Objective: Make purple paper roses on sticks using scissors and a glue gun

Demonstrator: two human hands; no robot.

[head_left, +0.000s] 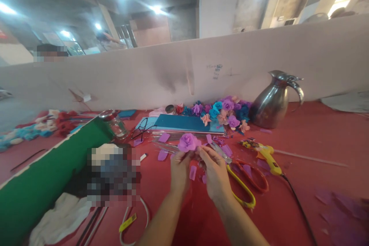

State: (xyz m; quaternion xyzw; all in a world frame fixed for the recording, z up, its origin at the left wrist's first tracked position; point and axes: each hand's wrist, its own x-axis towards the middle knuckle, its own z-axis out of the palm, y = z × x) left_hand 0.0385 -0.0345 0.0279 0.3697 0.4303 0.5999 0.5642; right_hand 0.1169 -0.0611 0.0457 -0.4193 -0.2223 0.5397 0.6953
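A purple paper flower (188, 142) with curled petals is held up over the red table in front of me. My left hand (181, 167) is closed around its base from below. The thumb and forefinger of my right hand (212, 165) pinch a petal at the flower's right edge. Loose purple petals (193, 172) lie around both hands. Scissors (245, 188) with one yellow and one red handle rest just right of my right hand, the blades partly under petals. Farther right lies a yellow glue gun (269, 157) with a black cord.
Finished flowers (223, 111) in several colours are heaped behind blue sheets (184, 122), beside a metal jug (271, 102). Black glasses (142, 128) and a glass jar (115, 125) stand left. A green divider (57, 165) runs along the left; purple paper pieces (343, 215) lie at right.
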